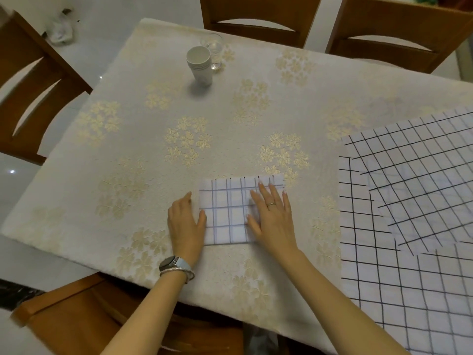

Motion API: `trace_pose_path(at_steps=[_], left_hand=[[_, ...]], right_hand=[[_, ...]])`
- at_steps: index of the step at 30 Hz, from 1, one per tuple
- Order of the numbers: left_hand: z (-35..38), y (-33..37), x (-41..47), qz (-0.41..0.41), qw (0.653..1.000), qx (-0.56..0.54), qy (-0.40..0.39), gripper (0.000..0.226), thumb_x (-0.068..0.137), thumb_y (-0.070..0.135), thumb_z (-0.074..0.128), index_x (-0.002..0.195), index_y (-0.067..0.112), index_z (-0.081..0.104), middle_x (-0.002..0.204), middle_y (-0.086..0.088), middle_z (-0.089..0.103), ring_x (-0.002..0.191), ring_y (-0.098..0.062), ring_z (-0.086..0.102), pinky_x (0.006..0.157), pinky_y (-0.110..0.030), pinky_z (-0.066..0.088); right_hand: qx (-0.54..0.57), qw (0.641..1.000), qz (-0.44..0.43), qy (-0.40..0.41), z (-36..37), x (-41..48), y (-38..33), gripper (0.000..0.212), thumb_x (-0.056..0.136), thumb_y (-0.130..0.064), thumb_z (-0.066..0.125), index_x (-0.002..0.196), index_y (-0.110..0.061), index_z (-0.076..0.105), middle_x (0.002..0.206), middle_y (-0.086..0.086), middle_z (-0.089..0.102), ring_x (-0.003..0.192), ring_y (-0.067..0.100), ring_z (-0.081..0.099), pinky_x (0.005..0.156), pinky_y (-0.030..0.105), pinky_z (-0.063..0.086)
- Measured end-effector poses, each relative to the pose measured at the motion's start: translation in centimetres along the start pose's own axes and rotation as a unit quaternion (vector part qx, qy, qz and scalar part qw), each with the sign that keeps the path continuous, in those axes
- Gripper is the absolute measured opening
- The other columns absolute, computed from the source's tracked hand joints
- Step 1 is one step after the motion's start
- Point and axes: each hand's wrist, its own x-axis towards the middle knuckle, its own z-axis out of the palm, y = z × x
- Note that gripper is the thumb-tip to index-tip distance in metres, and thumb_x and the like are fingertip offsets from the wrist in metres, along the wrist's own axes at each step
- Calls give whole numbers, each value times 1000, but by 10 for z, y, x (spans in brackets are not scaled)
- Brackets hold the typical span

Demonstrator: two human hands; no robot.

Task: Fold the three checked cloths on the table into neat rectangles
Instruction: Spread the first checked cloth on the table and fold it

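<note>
Near right: unfolded checked cloths [371,290] overlap on the table [122,155]. Centre: left grip [185,221], fingers straight, touches the folded checked cloth [225,211] at its left edge; right grip [272,216] lies flat upon it. Far: paper cup stack [200,65], glass tumbler [214,48].

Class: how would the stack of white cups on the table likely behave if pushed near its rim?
The stack of white cups looks like thin disposables, so probably light and easy to slide. It tapers to a narrow base, so a high push may tip it. It might knock the clear glass beside it.
</note>
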Motion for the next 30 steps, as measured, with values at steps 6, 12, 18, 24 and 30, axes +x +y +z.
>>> trace_pose_path(at_steps=[6, 12, 18, 24, 30], left_hand=[[-9, 3, -29, -108, 990, -89, -26, 36, 89, 18, 67, 122, 9, 56, 109, -2, 57, 107, -26, 51, 93, -40, 45], [-11, 9, -29, -170, 975, -131, -63, 28, 90, 21, 68, 113, 10, 57, 100, 0, 60, 98, -23, 59, 81, -34, 49], [-7, 17, -32, -202, 964, -148, -90, 25, 92, 23, 64, 112, 8, 59, 100, -3, 63, 91, -20, 61, 62, -19, 42], [-13, 22, -35, -201, 954, -212, -67, 17, 91, 25, 66, 100, 10, 65, 93, -2, 68, 89, -20, 64, 68, -24, 50], [-17, 42, -41, -162, 936, -308, -60, 10, 89, 25, 68, 91, 16, 63, 93, -3, 69, 90, -20, 65, 78, -34, 55]], right_hand=[[-4, 999, 8, -45, 15, -26, -19, 52, 96, -30, 48, 147, -17, 43, 157, 5, 35, 148, 27, 26, 120, 43, 6], [-6, 994, 25, -103, 23, -29, -9, 59, 98, -44, 17, 155, -29, 21, 164, -3, 9, 152, 19, 1, 123, 41, -3], [0, 992, 27, -120, 24, -30, -9, 61, 97, -47, 12, 156, -30, 16, 164, -5, 4, 152, 17, -4, 122, 39, -8], [-5, 994, 39, -106, 16, -31, -3, 60, 97, -46, 17, 154, -31, 25, 164, -2, 13, 152, 22, 7, 123, 44, 7], [-17, 992, 35, -122, 14, -30, -6, 70, 89, -60, 24, 154, -33, 22, 165, -2, 10, 152, 23, 4, 120, 41, -2]])
